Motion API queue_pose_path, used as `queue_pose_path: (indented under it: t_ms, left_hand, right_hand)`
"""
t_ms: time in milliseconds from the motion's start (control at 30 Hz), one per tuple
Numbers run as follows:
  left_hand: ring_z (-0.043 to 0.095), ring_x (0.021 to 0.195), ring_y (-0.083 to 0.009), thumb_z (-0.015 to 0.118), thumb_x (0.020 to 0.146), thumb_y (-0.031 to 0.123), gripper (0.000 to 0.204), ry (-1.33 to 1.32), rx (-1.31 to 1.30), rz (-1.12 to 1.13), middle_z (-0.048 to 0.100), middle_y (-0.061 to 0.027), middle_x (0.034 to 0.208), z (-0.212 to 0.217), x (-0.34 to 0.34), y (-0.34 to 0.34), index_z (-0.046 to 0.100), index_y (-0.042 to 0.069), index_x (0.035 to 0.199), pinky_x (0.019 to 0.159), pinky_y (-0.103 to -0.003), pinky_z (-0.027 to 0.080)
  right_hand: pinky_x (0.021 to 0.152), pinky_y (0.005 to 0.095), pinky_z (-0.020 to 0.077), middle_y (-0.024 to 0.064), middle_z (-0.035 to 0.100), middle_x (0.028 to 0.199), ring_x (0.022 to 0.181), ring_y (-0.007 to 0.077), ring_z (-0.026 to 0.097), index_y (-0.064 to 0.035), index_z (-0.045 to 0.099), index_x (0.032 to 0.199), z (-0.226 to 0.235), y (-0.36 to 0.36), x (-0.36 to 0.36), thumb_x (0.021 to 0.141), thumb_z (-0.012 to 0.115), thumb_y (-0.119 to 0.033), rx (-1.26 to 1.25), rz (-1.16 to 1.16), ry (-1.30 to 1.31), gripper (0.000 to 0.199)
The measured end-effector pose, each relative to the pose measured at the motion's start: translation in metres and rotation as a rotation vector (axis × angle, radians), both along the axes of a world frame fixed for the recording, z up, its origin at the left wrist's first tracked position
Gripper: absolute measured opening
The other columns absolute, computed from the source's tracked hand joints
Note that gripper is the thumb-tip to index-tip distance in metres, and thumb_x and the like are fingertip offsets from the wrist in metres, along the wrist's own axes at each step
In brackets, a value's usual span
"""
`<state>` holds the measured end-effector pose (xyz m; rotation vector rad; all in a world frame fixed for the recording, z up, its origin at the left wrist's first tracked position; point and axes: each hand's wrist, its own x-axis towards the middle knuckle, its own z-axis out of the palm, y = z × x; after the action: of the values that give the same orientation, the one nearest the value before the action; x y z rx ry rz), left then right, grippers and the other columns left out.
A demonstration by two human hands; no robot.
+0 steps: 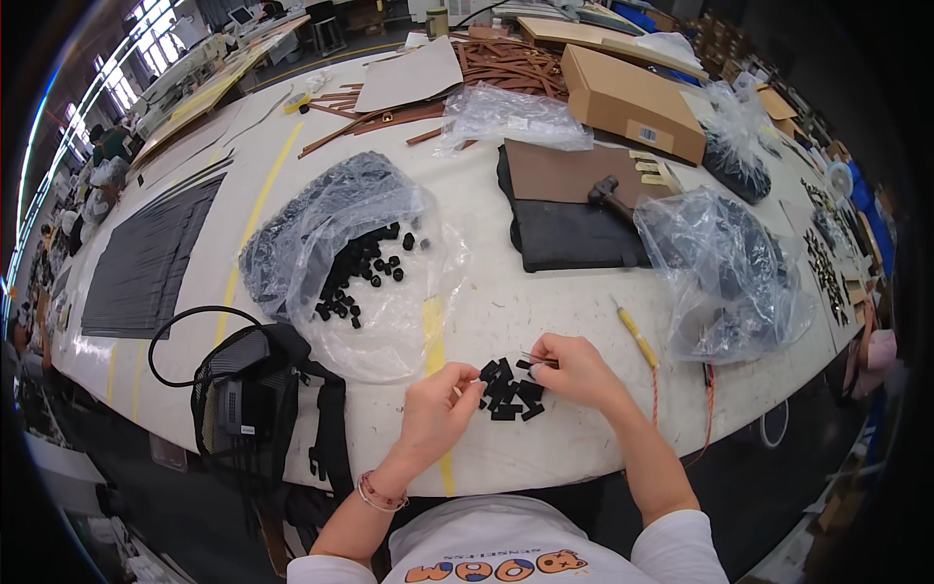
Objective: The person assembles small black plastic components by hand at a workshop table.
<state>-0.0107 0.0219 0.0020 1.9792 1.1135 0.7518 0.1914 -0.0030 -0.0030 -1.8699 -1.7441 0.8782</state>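
A small pile of black plastic pieces (pixel 511 389) lies on the white table (pixel 584 311) right in front of me. My left hand (pixel 438 409) pinches a tiny piece at the pile's left edge. On the pile's right side, my right hand (pixel 574 370) holds a thin dark cord or wire between its fingertips. Both hands touch the pile from either side.
A clear plastic bag (pixel 379 273) with several more black pieces lies to the upper left. A yellow-handled tool (pixel 637 336) sits to the right, beside another bag of dark parts (pixel 730 273). A black mesh bag (pixel 253 399) hangs at the table's left edge. Cardboard box (pixel 632 102) and leather strips farther back.
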Motion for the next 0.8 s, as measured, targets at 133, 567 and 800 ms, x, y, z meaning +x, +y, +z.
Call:
queue_pose_path:
  t_ms: [133,567,800]
  left_hand:
    - [0.051,0.046,-0.0069,0.054,0.08,0.006,0.01,-0.418,-0.625,-0.103,0.058,-0.0055,0.064,0.004,0.004,-0.001,0.056,-0.002,0.085,0.042,-0.019,0.04]
    - [0.057,0.058,-0.0118,0.048,0.083,0.002,0.014,-0.79,-0.524,0.091,0.059,-0.0087,0.073,-0.013,0.015,-0.026,0.056,-0.005,0.093,0.051,-0.024,0.048]
    - [0.058,0.062,-0.0106,0.047,0.081,-0.004,0.018,-0.616,-0.191,0.1,0.058,-0.0071,0.074,-0.014,0.017,-0.03,0.056,-0.005,0.096,0.056,-0.022,0.049]
  right_hand:
    - [0.05,0.0246,0.0403,0.0093,0.058,0.063,0.053,0.0154,0.053,-0.0013,0.054,0.075,0.03,-0.013,-0.022,0.065,0.055,-0.005,0.117,0.175,0.136,0.011]
    - [0.048,0.0177,0.0345,-0.0032,0.049,0.063,0.057,0.0013,0.042,0.0012,0.051,0.075,0.005,-0.024,-0.058,0.074,0.056,-0.004,0.116,-0.266,0.881,0.007]
    - [0.05,0.017,0.0366,-0.0005,0.055,0.067,0.059,0.0019,0.045,0.0044,0.056,0.083,-0.001,-0.024,-0.063,0.076,0.052,-0.003,0.163,-0.299,0.948,0.011]
